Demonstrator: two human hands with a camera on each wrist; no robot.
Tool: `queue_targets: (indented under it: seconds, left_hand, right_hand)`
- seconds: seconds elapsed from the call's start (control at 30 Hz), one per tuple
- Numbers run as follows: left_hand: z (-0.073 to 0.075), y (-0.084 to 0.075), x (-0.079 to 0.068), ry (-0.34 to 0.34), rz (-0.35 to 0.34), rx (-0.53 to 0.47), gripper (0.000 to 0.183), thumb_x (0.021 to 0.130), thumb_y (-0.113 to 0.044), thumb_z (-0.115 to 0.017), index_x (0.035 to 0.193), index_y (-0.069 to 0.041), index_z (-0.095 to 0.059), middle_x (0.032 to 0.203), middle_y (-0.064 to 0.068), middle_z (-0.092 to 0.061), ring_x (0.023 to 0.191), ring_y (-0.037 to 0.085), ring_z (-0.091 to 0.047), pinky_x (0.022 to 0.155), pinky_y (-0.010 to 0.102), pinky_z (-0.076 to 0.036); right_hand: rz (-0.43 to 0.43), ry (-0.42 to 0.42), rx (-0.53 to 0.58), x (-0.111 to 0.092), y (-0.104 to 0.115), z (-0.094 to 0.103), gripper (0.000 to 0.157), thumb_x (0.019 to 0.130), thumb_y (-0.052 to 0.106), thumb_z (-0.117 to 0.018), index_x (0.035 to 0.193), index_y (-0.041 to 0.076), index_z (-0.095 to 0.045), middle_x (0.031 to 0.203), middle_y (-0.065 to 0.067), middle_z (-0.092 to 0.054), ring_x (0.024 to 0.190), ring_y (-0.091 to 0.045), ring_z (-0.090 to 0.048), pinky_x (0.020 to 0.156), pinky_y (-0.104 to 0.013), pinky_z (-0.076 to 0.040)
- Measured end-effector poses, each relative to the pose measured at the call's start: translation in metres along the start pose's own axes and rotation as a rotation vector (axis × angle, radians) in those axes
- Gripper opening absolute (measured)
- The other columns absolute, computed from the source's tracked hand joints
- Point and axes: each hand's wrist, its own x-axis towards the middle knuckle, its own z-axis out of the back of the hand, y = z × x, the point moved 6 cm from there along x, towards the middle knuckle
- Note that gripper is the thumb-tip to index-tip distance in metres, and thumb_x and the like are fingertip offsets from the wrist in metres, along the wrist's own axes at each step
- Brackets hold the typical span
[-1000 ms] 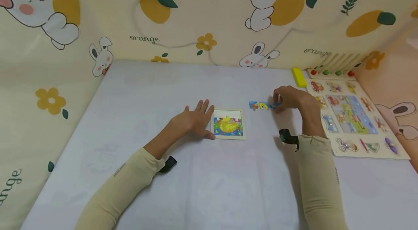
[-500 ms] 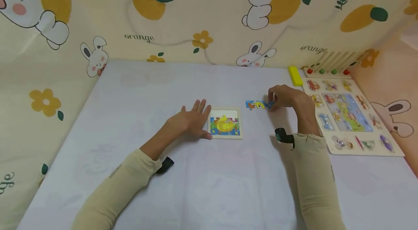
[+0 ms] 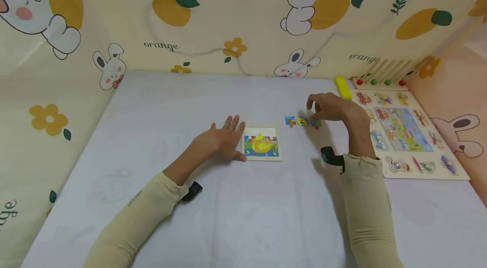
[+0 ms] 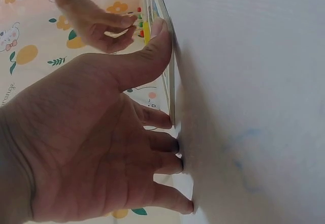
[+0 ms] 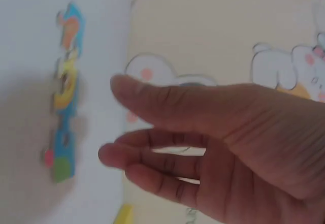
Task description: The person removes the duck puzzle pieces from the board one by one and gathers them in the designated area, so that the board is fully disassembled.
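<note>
A small square puzzle tray (image 3: 280, 145) lies mid-table, its yellow duck picture filled in below a bare white strip at the top. My left hand (image 3: 218, 143) lies with spread fingers along the tray's left edge, thumb at its lower left corner; the left wrist view shows the thumb touching the rim. Right of the tray, several blue and yellow puzzle pieces (image 3: 302, 121) form a row, seen edge-on in the right wrist view. Just above the row's right end hovers my right hand (image 5: 218, 142), with thumb and fingers apart and nothing between them.
At the right side lies a large wooden picture board (image 3: 437, 176) with many printed shapes. Behind it stands a rack with rods and coloured beads (image 3: 380, 84). A yellow block (image 3: 343, 88) lies beside the board. A patterned cloth backdrop rises behind the table.
My right hand has let go of the rightmost blue piece and lifted slightly, uncovering that piece in the row. The left hand has stayed at the tray. The head view has shifted slightly.
</note>
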Motion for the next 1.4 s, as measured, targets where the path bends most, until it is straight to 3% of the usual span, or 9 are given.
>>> queue_targets:
  seconds: [0.2, 0.43, 0.6, 0.8, 1.03, 1.4]
  left_hand:
    - [0.002, 0.001, 0.0, -0.003, -0.001, 0.005, 0.112, 0.095, -0.061, -0.067, 0.169, -0.009, -0.001, 0.177, 0.015, 0.012, 0.166, 0.034, 0.007, 0.129, 0.068, -0.017]
    - [0.004, 0.002, 0.0, 0.016, -0.002, -0.013, 0.111, 0.095, -0.061, -0.066, 0.169, -0.01, -0.001, 0.177, 0.014, 0.013, 0.166, 0.034, 0.007, 0.129, 0.068, -0.016]
    - [0.003, 0.002, 0.001, 0.022, -0.008, -0.023, 0.11, 0.096, -0.061, -0.065, 0.169, -0.01, 0.0, 0.177, 0.014, 0.014, 0.166, 0.034, 0.008, 0.129, 0.068, -0.015]
    - [0.003, 0.001, 0.0, 0.022, -0.013, -0.014, 0.109, 0.096, -0.061, -0.065, 0.169, -0.01, 0.0, 0.176, 0.014, 0.014, 0.166, 0.034, 0.008, 0.128, 0.068, -0.016]
    - [0.005, 0.001, -0.002, 0.026, -0.01, -0.009, 0.109, 0.097, -0.061, -0.064, 0.169, -0.01, 0.001, 0.176, 0.014, 0.015, 0.166, 0.034, 0.009, 0.128, 0.068, -0.016]
    - [0.004, 0.004, -0.003, 0.027, -0.01, -0.011, 0.109, 0.097, -0.061, -0.064, 0.169, -0.01, 0.0, 0.176, 0.014, 0.015, 0.165, 0.034, 0.009, 0.128, 0.068, -0.016]
  right_hand:
    - [0.148, -0.046, 0.049, 0.002, 0.045, 0.004, 0.03, 0.098, 0.015, -0.074, 0.123, 0.001, -0.063, 0.103, -0.016, -0.062, 0.094, -0.026, -0.057, 0.083, -0.039, -0.049]
    - [0.277, 0.016, 0.043, 0.015, 0.099, -0.017, 0.027, 0.099, 0.013, -0.073, 0.123, 0.003, -0.065, 0.1, -0.01, -0.061, 0.09, -0.023, -0.057, 0.081, -0.034, -0.049]
    - [0.354, 0.083, 0.005, 0.023, 0.126, -0.037, 0.028, 0.098, 0.012, -0.073, 0.124, 0.001, -0.066, 0.099, -0.01, -0.061, 0.091, -0.021, -0.055, 0.082, -0.033, -0.049]
    - [0.351, 0.108, -0.027, 0.029, 0.14, -0.055, 0.03, 0.1, 0.019, -0.072, 0.124, 0.002, -0.068, 0.102, -0.009, -0.064, 0.093, -0.022, -0.058, 0.086, -0.035, -0.052]
    - [0.315, 0.121, -0.035, 0.035, 0.147, -0.066, 0.025, 0.098, 0.025, -0.076, 0.112, 0.005, -0.069, 0.107, -0.006, -0.069, 0.102, -0.022, -0.063, 0.094, -0.04, -0.055]
    - [0.303, 0.099, -0.034, 0.04, 0.153, -0.069, 0.021, 0.094, 0.018, -0.079, 0.101, 0.005, -0.063, 0.097, -0.006, -0.066, 0.091, -0.021, -0.06, 0.083, -0.033, -0.053]
